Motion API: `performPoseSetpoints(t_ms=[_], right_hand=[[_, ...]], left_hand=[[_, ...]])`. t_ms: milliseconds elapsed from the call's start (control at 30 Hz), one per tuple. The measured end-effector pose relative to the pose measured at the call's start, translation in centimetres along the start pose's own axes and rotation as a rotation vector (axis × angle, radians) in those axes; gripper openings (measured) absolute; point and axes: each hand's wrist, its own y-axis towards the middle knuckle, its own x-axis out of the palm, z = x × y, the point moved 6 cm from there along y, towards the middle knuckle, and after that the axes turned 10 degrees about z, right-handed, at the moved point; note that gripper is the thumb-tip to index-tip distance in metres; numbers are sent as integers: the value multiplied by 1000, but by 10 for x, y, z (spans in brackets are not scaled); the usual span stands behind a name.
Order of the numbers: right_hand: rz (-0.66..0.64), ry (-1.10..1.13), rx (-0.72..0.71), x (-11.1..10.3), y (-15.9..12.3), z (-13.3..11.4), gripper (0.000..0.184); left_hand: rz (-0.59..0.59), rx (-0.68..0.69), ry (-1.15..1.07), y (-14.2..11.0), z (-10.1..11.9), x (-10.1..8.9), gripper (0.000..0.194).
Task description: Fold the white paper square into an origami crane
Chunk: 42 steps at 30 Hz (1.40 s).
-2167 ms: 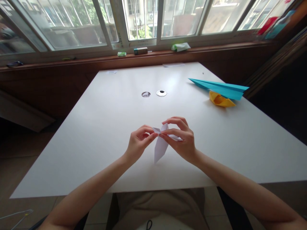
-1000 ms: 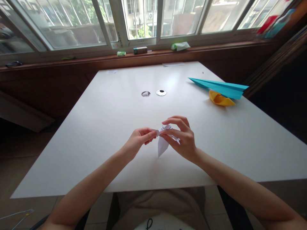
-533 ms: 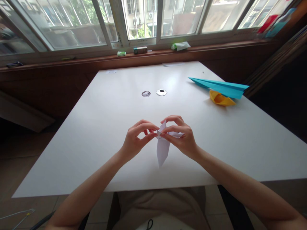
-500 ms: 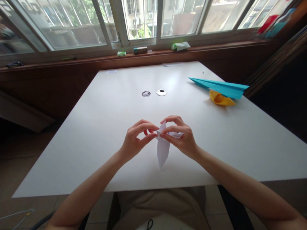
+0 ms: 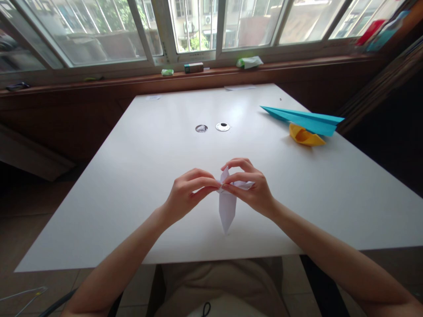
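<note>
A folded white paper piece (image 5: 227, 210) hangs point-down just above the white table (image 5: 139, 176), near its front edge. My left hand (image 5: 185, 196) pinches the paper's upper left part between thumb and fingers. My right hand (image 5: 253, 189) pinches the upper right part, its fingers curled over the top folds. Both hands meet at the paper's top, and its narrow tip points toward me.
A blue paper plane (image 5: 306, 119) lies at the table's right side, resting on a yellow folded paper boat (image 5: 306, 136). Two round grommets (image 5: 212, 127) sit in the table's middle. Small boxes and a crumpled packet (image 5: 248, 62) lie on the window sill behind.
The paper's long point has swung down and toward me and now hangs lower. Both hands stayed pinched on its top, my left fingers shifting along the fold.
</note>
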Motion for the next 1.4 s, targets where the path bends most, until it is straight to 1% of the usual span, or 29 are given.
performPoseSetpoints(t_ms=[133,333,533,600,733,867,967,1067,1133,1200,1300,1400], right_hand=[[22,10,9,-1,-1,-1,8],[45,86,111,-1,-2,-1,8],[70,131,140,0,-5,1,7],[76,125,147,0,-6,2,7],[70,79,130,0,-5,1,6],[72,38,84,1,-4,-1,4],[90,44,94,0,-4,0,6],[94,95,149,0,-5,3,5],[96,141,216,0,-7,8,5],[91,191,296,1,-8,12,5],[73,261,388,4,-10,17,6],[63,302,417,5,-11,19,5]], left_hand=[[46,-38,-56,-3,-1,0,13],[90,-115,-138,-8,-8,2,10],[135,-285,-271,-13,-19,8,3],[143,-311,-277,-14,-20,9,1],[156,-273,-229,-14,-17,7,3],[136,-212,-155,-12,-12,6,7],[121,-218,-157,-12,-12,8,9],[144,-306,-250,-14,-17,10,7],[165,-376,-311,-16,-22,12,6],[171,-410,-333,-17,-23,13,5],[169,-406,-308,-16,-22,11,2],[157,-365,-252,-14,-17,9,3]])
